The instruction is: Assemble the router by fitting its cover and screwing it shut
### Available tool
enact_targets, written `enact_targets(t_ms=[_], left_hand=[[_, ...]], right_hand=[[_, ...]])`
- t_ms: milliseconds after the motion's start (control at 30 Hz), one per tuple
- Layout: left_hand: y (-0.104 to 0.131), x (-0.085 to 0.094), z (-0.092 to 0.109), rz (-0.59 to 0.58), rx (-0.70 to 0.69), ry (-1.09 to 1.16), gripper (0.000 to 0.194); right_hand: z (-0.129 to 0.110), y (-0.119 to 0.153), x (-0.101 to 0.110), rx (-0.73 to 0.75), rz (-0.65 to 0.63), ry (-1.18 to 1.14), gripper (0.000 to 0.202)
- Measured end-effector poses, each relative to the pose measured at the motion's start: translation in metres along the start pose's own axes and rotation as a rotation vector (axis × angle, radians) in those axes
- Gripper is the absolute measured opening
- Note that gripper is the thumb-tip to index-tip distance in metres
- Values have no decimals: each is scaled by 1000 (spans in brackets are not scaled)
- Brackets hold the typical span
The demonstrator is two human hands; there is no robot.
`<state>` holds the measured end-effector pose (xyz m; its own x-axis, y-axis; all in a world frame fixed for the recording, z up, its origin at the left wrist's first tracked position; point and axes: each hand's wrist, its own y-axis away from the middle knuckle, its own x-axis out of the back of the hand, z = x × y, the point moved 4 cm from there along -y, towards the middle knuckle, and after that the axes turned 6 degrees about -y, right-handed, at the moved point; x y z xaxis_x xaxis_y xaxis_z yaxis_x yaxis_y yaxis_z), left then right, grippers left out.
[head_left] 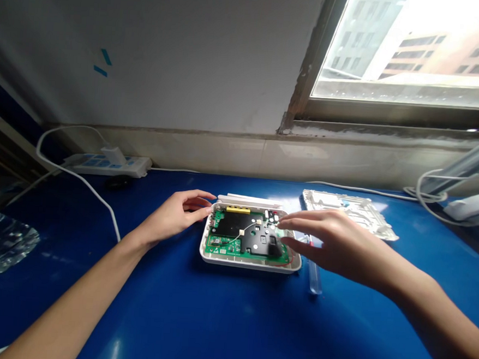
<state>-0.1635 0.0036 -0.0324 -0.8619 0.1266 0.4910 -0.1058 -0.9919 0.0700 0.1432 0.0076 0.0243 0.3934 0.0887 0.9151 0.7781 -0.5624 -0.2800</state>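
Note:
An opened white housing (250,265) lies on the blue table, with a green circuit board (226,249) inside it. Black plates (232,223) and a yellow connector row (238,210) sit on the board, and a thin white cable crosses the plates. My left hand (180,211) is at the housing's left edge, fingers apart, fingertips at the rim. Over the board's right part hovers my right hand (325,237), its thumb and fingers spread with nothing visible between them. A screwdriver with a clear handle (314,278) lies just right of the housing, partly under my right hand.
Behind my right hand lies a white plastic cover (364,215). A power strip (109,165) with a plugged-in white cable stands at the back left. Clear plastic bags (1,245) lie at the left edge. A lamp arm (462,157) rises at the right, near the window.

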Motion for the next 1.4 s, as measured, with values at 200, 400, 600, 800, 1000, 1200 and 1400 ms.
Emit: enact_targets(t_ms=[200, 400, 600, 800, 1000, 1200, 1400], left_hand=[[7, -8, 3, -12, -37, -224, 65], [7, -13, 2, 13, -64, -261, 90], [6, -15, 9, -21, -87, -203, 86], [6, -14, 15, 12, -99, -243, 80], [9, -15, 15, 38, -128, -247, 77], [10, -14, 21, 90, -168, -301, 70], [11, -13, 20, 62, -119, -354, 74]], right_hand=[[21, -3, 4, -332, 91, -19, 32], [14, 5, -17, -312, -7, -108, 53], [12, 11, -22, -306, 4, -168, 57], [11, 11, -21, -329, -3, -247, 75], [8, 8, -26, -380, 69, -219, 70], [8, 10, -28, -344, 130, -136, 75], [11, 12, -17, -304, 132, -146, 64]])
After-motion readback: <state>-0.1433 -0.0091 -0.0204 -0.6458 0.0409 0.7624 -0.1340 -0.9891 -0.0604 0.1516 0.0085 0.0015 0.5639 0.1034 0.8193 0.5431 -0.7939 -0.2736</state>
